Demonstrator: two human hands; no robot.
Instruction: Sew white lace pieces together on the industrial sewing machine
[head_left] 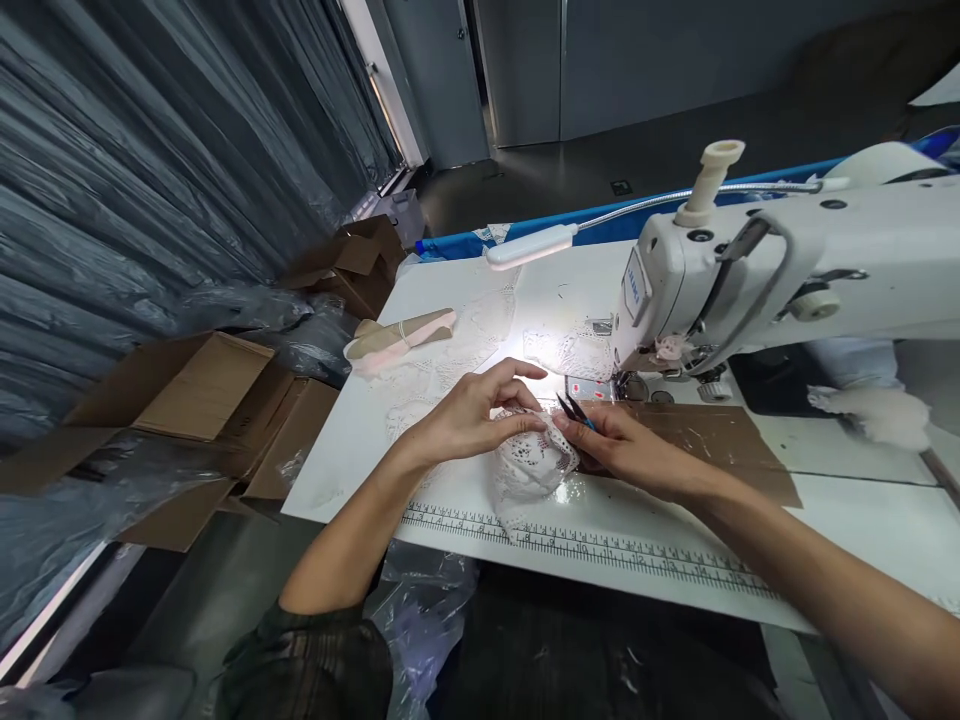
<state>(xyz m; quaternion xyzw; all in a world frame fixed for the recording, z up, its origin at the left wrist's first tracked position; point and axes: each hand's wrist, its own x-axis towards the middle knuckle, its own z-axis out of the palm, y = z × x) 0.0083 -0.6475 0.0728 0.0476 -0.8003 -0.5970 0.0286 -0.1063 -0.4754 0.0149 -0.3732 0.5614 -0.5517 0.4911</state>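
Note:
A piece of white lace (pixel 534 462) is bunched up over the front of the sewing table, its lower tip reaching the printed ruler. My left hand (pixel 476 410) is closed on its upper edge, thumb and fingertips pinching the fabric. From the right, my right hand (pixel 611 440) grips a pair of thread snips (pixel 576 410) with dark blades and a blue handle; the blades point up and left. Its fingertips also meet the lace's right edge. Just behind both hands is the needle area of a white sewing machine (pixel 667 290).
More lace (pixel 480 330) lies on the table's left side beside a rolled brown-and-pink bundle (pixel 405 335). A lamp (pixel 532 246) hangs over the needle area. Brown card (pixel 712 445) lies under my right forearm. Open cardboard boxes (pixel 202 385) stand left of the table.

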